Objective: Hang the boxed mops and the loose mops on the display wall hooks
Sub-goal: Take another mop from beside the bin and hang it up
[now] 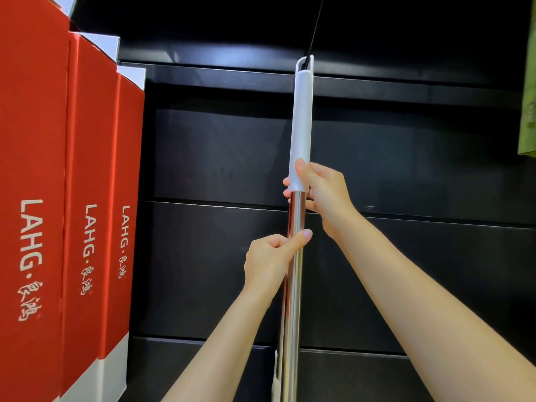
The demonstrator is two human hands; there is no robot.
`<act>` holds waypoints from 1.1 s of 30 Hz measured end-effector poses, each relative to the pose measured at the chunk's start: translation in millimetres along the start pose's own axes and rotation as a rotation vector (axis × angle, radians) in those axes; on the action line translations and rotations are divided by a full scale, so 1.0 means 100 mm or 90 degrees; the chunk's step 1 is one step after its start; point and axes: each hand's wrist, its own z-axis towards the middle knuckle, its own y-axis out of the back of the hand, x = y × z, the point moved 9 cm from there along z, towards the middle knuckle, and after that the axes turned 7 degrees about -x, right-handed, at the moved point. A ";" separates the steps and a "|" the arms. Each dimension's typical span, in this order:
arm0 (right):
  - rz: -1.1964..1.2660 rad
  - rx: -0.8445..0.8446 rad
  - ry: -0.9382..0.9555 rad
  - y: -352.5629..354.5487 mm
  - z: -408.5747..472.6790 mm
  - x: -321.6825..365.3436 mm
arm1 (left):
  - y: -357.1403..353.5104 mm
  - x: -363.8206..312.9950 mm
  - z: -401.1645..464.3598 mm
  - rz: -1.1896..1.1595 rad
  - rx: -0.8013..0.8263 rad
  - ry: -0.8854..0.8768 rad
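Loose mop pole (294,285) upright at frame centre, white grip loop on black hook (314,27). Right hand (322,192) grips grip's base; left hand (272,259) pinches chrome shaft below. 3 red boxed mops (58,198) left, printed "LAHG". Black slat wall (217,158) behind.

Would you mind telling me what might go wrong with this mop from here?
1. The loop at the handle's top sits around a thin black hook; if it is barely seated, letting go may drop the mop.
2. Both hands, left and right, grip loosely; the shiny pole could slide.
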 end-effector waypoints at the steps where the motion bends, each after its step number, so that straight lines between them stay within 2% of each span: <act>1: 0.001 0.001 -0.003 -0.01 0.02 -0.02 | 0.00 0.01 0.02 0.002 -0.001 -0.001; 15: -0.030 -0.003 0.013 -0.02 0.07 -0.08 | -0.03 0.06 0.09 0.006 -0.009 -0.010; 20: -0.059 -0.004 0.026 0.02 0.06 -0.04 | -0.06 0.04 0.05 -0.013 0.019 -0.015; 28: -0.161 -0.051 0.084 0.12 0.05 0.09 | -0.12 -0.03 0.02 -0.015 0.044 -0.014; 33: -0.165 -0.031 0.035 0.07 0.03 -0.02 | -0.11 -0.05 0.03 -0.001 0.033 -0.028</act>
